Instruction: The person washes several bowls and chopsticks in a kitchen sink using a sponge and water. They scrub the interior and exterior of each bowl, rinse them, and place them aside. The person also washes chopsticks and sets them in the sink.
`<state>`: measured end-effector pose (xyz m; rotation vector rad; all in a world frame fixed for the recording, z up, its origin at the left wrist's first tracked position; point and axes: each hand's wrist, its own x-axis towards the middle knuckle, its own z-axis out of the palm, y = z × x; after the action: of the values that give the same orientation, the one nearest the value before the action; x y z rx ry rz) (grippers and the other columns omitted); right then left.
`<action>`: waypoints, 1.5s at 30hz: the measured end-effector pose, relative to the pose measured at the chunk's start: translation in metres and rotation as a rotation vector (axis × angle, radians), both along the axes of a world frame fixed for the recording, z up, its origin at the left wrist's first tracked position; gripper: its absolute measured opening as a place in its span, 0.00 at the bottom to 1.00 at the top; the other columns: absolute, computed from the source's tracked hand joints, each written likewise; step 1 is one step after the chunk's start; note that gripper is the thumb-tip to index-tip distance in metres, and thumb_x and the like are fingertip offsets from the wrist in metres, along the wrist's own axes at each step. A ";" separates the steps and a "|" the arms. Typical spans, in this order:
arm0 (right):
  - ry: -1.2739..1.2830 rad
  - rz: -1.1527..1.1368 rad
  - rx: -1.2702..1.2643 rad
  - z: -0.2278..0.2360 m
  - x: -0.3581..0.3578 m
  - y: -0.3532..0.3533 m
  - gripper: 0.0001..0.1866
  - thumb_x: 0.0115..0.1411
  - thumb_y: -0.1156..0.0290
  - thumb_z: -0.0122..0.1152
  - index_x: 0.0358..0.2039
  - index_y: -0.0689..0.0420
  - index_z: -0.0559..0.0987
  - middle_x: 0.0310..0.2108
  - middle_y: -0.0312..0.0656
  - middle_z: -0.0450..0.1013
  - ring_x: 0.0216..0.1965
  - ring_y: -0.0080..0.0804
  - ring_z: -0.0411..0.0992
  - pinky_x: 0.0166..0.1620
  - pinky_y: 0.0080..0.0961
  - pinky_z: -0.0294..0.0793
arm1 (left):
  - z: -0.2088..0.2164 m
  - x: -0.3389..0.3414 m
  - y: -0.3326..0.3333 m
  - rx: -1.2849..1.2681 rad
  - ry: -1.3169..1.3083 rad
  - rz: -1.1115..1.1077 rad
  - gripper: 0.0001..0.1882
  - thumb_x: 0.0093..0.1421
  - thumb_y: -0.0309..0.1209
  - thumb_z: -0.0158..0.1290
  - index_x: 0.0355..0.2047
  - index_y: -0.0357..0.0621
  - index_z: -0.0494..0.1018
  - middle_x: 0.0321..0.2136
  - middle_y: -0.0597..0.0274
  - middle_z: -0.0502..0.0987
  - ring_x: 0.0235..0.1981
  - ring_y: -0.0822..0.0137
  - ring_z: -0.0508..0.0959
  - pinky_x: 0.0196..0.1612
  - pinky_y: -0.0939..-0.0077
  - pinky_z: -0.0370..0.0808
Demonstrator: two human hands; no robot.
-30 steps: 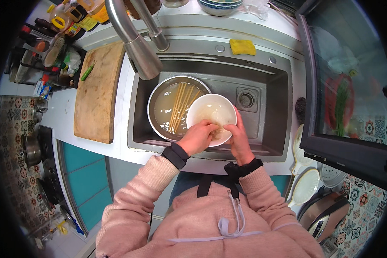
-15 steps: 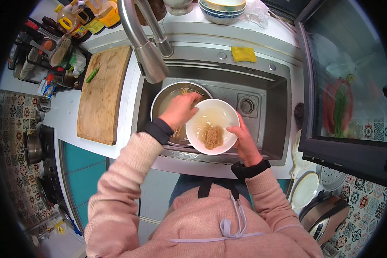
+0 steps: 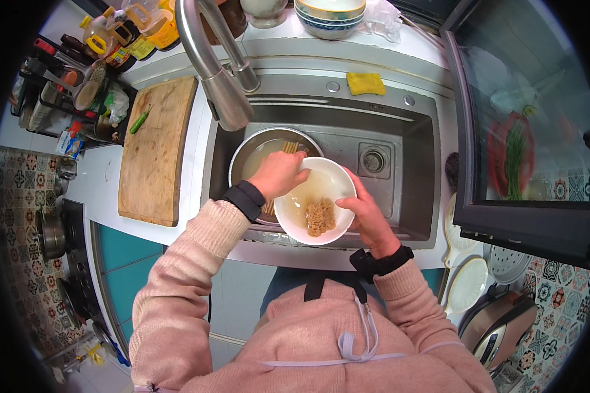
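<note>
My right hand (image 3: 370, 219) grips the right side of a white bowl (image 3: 284, 213), thumb over the rim, slightly tilted toward me. Inside lie cloudy liquid and a clump of light brown, noodle-like strands (image 3: 321, 217). At the bowl's left, my left hand (image 3: 280, 173) is closed around a bundle of chopsticks (image 3: 291, 147), whose ends show above and below the hand. Beneath them sits a round metal pot (image 3: 235, 157) of cloudy water in the sink. The bowl overlaps the pot's right side, and my left fingertips are partly hidden.
The steel sink (image 3: 416, 183) has a drain (image 3: 373, 161) at right and a tap (image 3: 233, 105) overhead. On the left lies a cutting board (image 3: 154, 157) with a green chili (image 3: 139, 122). A yellow sponge (image 3: 366, 83) rests behind; an open window frame (image 3: 462, 124) stands right.
The bowl has moved slightly left and toward me, and its clump has shifted. My left fingers have closed in around the chopsticks, whose upper ends now stand out more.
</note>
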<state>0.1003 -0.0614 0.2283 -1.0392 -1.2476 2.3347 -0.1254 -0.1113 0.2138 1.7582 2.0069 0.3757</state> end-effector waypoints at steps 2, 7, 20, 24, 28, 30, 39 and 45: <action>0.004 0.004 0.024 0.001 0.000 0.000 0.38 0.53 0.71 0.55 0.66 0.49 0.59 0.53 0.38 0.68 0.47 0.26 0.71 0.25 0.21 0.79 | -0.003 -0.001 -0.001 -0.014 -0.014 -0.012 0.17 0.57 0.42 0.56 0.37 0.40 0.76 0.20 0.47 0.77 0.26 0.47 0.79 0.32 0.54 0.75; -0.013 0.018 0.031 0.003 0.001 0.002 0.37 0.53 0.70 0.55 0.66 0.48 0.60 0.53 0.38 0.68 0.47 0.26 0.71 0.25 0.21 0.80 | -0.003 0.001 0.000 0.045 0.018 -0.009 0.18 0.55 0.41 0.57 0.38 0.39 0.76 0.21 0.45 0.77 0.26 0.46 0.79 0.31 0.54 0.75; 0.038 -0.061 0.028 0.033 0.011 0.004 0.42 0.54 0.66 0.60 0.68 0.50 0.53 0.58 0.42 0.63 0.55 0.33 0.68 0.40 0.29 0.81 | 0.002 0.012 -0.014 0.093 -0.302 0.199 0.16 0.53 0.35 0.55 0.37 0.34 0.73 0.22 0.43 0.76 0.26 0.45 0.78 0.30 0.55 0.73; 0.078 -0.136 0.008 0.033 0.007 -0.008 0.43 0.50 0.76 0.55 0.67 0.50 0.54 0.58 0.42 0.62 0.58 0.35 0.64 0.51 0.32 0.76 | 0.006 0.014 -0.017 0.051 -0.220 0.287 0.16 0.53 0.37 0.57 0.33 0.35 0.75 0.24 0.44 0.78 0.28 0.46 0.79 0.31 0.57 0.74; 0.064 -0.126 0.021 0.032 0.000 -0.014 0.43 0.48 0.79 0.52 0.68 0.49 0.54 0.58 0.40 0.62 0.56 0.33 0.66 0.47 0.29 0.78 | 0.011 0.009 -0.018 0.043 -0.133 0.339 0.17 0.52 0.39 0.58 0.32 0.36 0.76 0.26 0.43 0.78 0.31 0.45 0.79 0.34 0.56 0.75; 0.079 -0.130 0.070 0.031 -0.003 -0.015 0.44 0.48 0.79 0.51 0.68 0.48 0.53 0.57 0.40 0.62 0.55 0.33 0.67 0.43 0.28 0.81 | 0.013 0.007 -0.021 0.032 -0.123 0.337 0.17 0.52 0.40 0.58 0.33 0.36 0.76 0.26 0.43 0.79 0.31 0.45 0.79 0.35 0.55 0.75; 0.090 -0.078 0.187 0.030 -0.006 -0.018 0.43 0.48 0.79 0.52 0.67 0.48 0.55 0.57 0.40 0.63 0.55 0.32 0.67 0.43 0.26 0.80 | 0.010 0.001 -0.037 0.098 -0.164 0.330 0.19 0.51 0.39 0.56 0.38 0.35 0.75 0.27 0.41 0.78 0.32 0.43 0.79 0.37 0.53 0.75; 0.102 -0.107 0.116 0.036 -0.005 -0.020 0.43 0.47 0.78 0.53 0.67 0.49 0.56 0.57 0.40 0.64 0.54 0.31 0.67 0.45 0.28 0.78 | 0.003 0.007 -0.042 0.176 -0.249 0.344 0.19 0.52 0.40 0.56 0.36 0.36 0.76 0.26 0.42 0.78 0.30 0.44 0.79 0.36 0.53 0.75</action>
<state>0.0949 -0.0815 0.2638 -0.9147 -1.2412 2.1790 -0.1188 -0.1530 0.2166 1.3730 2.1404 0.8599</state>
